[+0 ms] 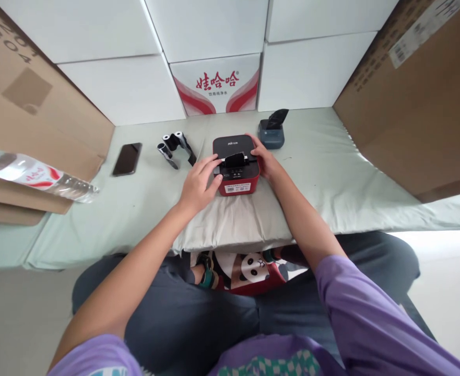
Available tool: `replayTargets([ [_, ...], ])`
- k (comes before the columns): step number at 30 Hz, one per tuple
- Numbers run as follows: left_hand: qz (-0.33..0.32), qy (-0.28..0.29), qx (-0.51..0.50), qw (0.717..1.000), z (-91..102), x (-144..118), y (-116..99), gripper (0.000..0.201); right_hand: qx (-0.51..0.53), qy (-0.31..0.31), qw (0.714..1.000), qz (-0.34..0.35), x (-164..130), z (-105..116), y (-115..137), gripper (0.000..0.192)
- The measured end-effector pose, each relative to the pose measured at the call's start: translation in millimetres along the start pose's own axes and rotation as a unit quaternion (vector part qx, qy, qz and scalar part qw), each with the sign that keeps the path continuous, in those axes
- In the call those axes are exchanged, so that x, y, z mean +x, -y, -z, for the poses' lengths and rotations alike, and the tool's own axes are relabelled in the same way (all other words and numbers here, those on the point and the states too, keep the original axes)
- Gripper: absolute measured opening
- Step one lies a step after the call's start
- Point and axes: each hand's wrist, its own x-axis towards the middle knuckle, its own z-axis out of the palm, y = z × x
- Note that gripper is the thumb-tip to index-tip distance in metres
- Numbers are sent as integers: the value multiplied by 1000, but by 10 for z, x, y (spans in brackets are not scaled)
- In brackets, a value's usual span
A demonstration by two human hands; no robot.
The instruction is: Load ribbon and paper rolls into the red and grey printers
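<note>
Hands (198, 184) (264, 159) both gripping red printer (237, 180), ribbon rolls (175, 146) & phone (127, 159) to left, blue printer (272, 134) behind.

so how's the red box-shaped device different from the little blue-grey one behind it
The red device is larger and sits nearer, with the left hand and right hand on its sides; the blue-grey device is smaller, farther back and untouched. A black strip lies across the red one's top; the blue-grey one's stands up. Both rest on the pale green cloth.
</note>
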Motion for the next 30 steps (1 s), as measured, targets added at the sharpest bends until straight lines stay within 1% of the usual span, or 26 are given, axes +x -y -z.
replayTargets([
  [5, 10, 14, -8, 1000, 20, 8, -23, 46, -27, 9, 999, 20, 23, 62, -106, 70],
  [8, 10, 21, -7, 1000, 42, 30, -25, 44, -11, 2, 1000, 17, 43, 78, -135, 68],
  [12, 14, 26, -17, 999, 55, 42, -24, 42, 10, -6, 1000, 2, 66, 46, -122, 69],
  [14, 20, 17, -38, 999, 25, 19, -15, 42, 7, -27, 1000, -6, 39, 26, -103, 68],
  [16, 41, 2, -70, 997, -42, -28, 9, 46, -10, -67, 997, -41, -56, 19, -67, 68],
  [18, 70, 5, -109, 992, -137, -89, 47, 53, -33, -106, 990, -89, -239, 17, -9, 69],
  [19, 80, 14, -128, 988, -188, -119, 67, 59, -44, -115, 987, -100, -357, 12, 27, 71],
  [20, 83, 26, -145, 986, -236, -144, 84, 66, -48, -107, 989, -93, -483, 2, 65, 71],
  [21, 83, 34, -156, 984, -278, -163, 97, 74, -51, -75, 994, -67, -606, -14, 103, 72],
  [22, 81, 38, -162, 983, -312, -171, 106, 80, -66, -31, 997, -26, -714, -35, 139, 79],
  [23, 83, 36, -164, 982, -334, -167, 111, 85, -93, -1, 995, 18, -797, -58, 170, 91],
  [25, 98, 25, -161, 982, -344, -109, 122, 87, -153, 17, 985, 84, -855, -96, 211, 101],
  [27, 111, 18, -155, 982, -313, 27, 163, 85, -198, 11, 974, 111, -757, -108, 220, 99],
  [30, 112, 9, -149, 982, -228, 370, 324, 85, -213, -5, 969, 122, -386, -90, 178, 97],
])
